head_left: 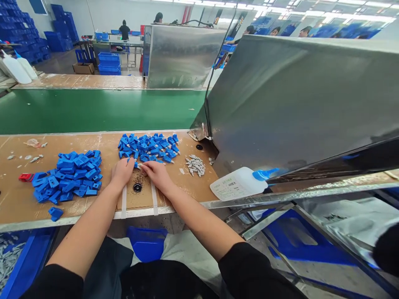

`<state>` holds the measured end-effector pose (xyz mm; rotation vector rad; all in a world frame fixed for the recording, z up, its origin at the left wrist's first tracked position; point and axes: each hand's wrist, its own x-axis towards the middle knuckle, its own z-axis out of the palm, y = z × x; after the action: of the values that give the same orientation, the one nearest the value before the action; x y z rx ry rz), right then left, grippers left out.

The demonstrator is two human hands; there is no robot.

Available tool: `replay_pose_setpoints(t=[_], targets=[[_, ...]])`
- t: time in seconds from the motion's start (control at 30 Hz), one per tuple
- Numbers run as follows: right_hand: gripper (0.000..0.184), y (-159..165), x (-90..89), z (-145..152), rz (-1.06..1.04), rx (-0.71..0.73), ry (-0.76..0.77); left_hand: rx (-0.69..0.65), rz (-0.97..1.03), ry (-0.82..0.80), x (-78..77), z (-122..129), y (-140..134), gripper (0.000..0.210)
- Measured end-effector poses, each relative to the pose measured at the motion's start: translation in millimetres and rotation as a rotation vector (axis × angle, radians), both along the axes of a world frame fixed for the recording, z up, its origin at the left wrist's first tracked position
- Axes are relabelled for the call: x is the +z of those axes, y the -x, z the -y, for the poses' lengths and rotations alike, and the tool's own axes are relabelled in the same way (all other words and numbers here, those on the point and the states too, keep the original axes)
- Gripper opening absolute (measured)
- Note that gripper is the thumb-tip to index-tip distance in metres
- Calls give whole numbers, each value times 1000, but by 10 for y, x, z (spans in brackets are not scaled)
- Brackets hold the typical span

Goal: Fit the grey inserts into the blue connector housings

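My left hand [122, 172] is closed on a small blue plastic part [136, 165], mostly hidden by its fingers. My right hand [158, 173] pinches a small pale grey piece [140, 165] against the right end of that part. Just beyond both hands lies a pile of blue plastic parts [148, 146], some with pale tips. A larger pile of blue plastic parts [70, 174] spreads to the left. Small grey pieces [195, 165] are heaped right of my right hand. Below the hands, a round black disc [137, 187] sits among dark crumbs on the brown board.
A white glue bottle [238, 184] with a blue cap lies at the table's front edge, beside a large metal panel [296, 99]. Behind the table runs a green conveyor belt [93, 110]. A red part [26, 177] lies at the left. Several people are farther back.
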<state>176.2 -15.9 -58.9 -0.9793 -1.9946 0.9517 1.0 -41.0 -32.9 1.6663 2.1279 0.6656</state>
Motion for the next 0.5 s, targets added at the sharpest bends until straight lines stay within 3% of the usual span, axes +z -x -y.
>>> replay_pose_setpoints(t=[0.13, 0.27, 0.5], targets=[[31, -39, 2, 5, 163, 78, -131, -22, -91, 35, 27, -2, -33, 49], [28, -43, -57, 13, 204, 41, -237, -24, -220, 54, 29, -5, -91, 51], [24, -12, -104, -70, 213, 26, -242, 3, -328, 103, 13, -68, -146, 57]])
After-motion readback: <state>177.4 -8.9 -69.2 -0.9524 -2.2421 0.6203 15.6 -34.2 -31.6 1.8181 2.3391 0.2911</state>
